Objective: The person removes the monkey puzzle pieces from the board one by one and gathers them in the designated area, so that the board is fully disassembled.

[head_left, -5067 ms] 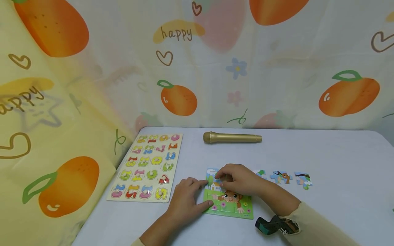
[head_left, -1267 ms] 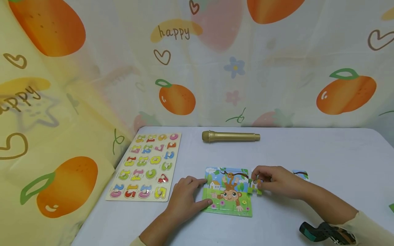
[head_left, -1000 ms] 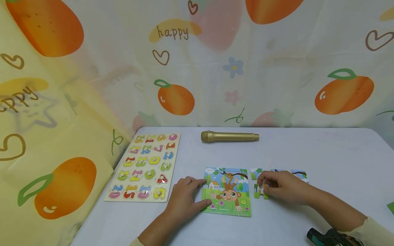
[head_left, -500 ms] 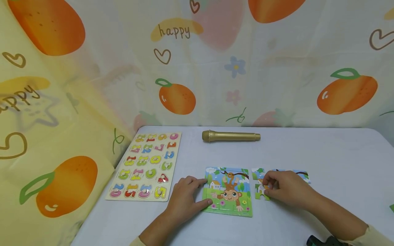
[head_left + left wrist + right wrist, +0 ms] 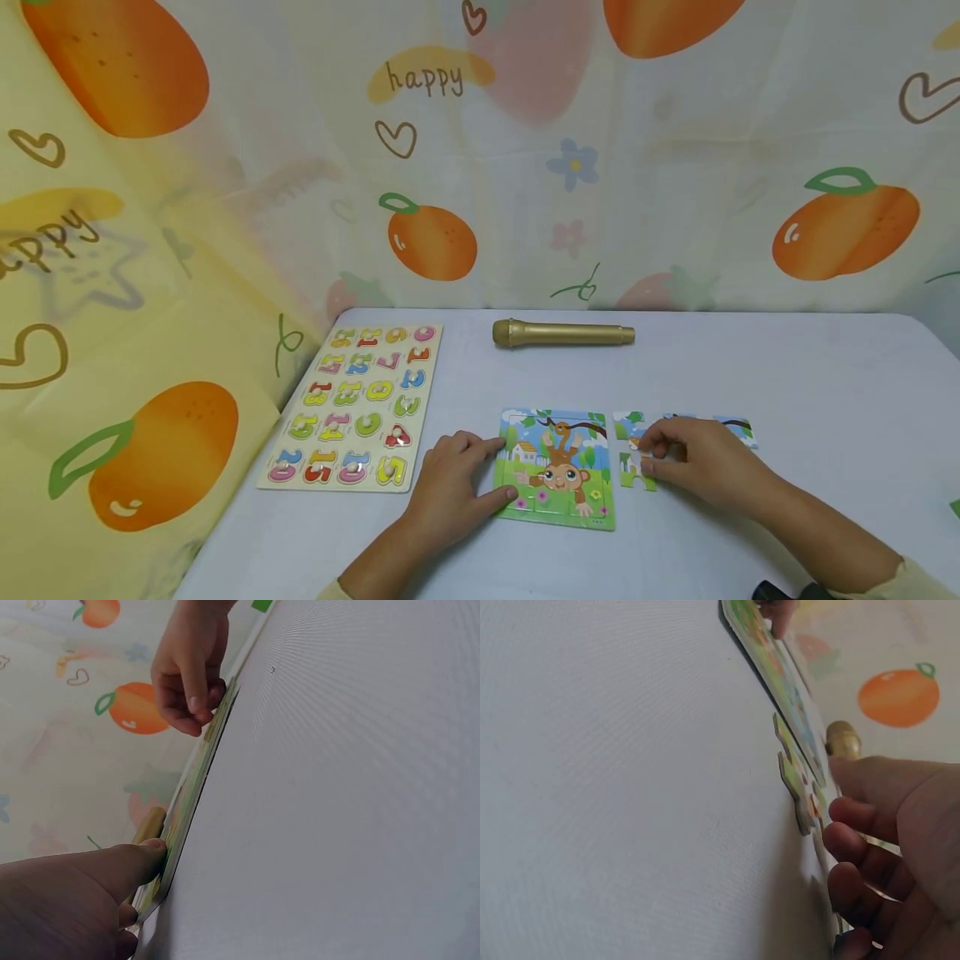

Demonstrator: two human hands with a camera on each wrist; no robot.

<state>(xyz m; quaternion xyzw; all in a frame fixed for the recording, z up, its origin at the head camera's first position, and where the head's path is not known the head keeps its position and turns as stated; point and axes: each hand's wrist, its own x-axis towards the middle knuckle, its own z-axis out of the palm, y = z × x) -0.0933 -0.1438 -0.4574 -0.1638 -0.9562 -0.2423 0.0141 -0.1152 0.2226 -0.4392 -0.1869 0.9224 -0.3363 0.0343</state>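
A square monkey jigsaw puzzle [image 5: 558, 467] lies flat on the white table in the head view. My left hand [image 5: 457, 479] rests at its left side, index fingertip at the edge and thumb over the lower left corner. In the left wrist view that thumb [image 5: 146, 855] lies along the board's edge. Just right of the puzzle, my right hand [image 5: 705, 458] pinches a green jigsaw piece [image 5: 633, 479] with thumb and index finger, low at the table. Above it lies a blue-and-green piece [image 5: 628, 423], beside further loose pieces [image 5: 738, 427] partly covered by my hand.
A wooden number board [image 5: 348, 408] with colourful knobbed digits lies at the left. Behind the puzzle sits a gold toy microphone [image 5: 562, 333]. A fruit-printed cloth [image 5: 517, 225] hangs along the table's back. A dark wrist device [image 5: 787, 590] shows at the bottom right.
My right hand has moved from over the puzzle to its right, bringing the green piece below the other loose ones. The last half second shows only slight finger shifts. My left hand stays.
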